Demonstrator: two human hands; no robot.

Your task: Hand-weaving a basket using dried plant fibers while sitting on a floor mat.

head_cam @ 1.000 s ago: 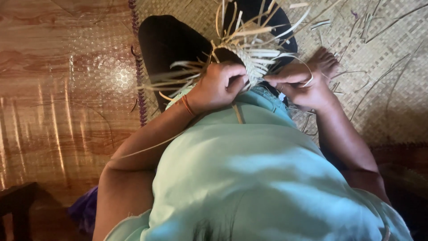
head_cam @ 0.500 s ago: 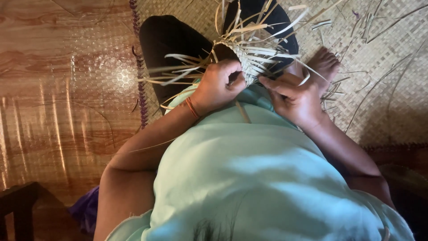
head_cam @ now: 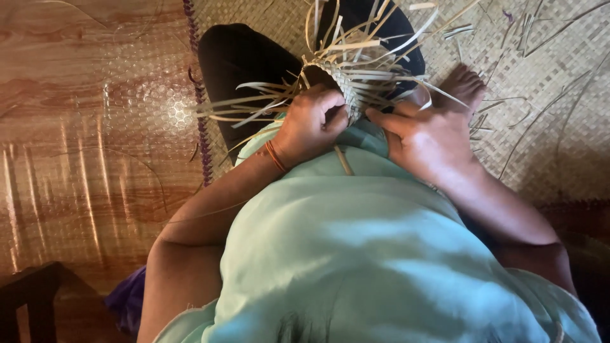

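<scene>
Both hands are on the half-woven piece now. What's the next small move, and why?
Probably pull the next loose strip across with the right hand: the left hand grips the woven piece, whose strip ends stick out unwoven.

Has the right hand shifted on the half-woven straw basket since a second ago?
Yes. The right hand has slid down from the half-woven straw basket, away from the bare foot on the woven floor mat, towards the lap.

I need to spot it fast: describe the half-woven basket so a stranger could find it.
Start at the woven floor mat. In the seated person's lap, between the left hand and right hand, sits the half-woven basket: tightly plaited, with loose pale strips fanning outward.
</scene>
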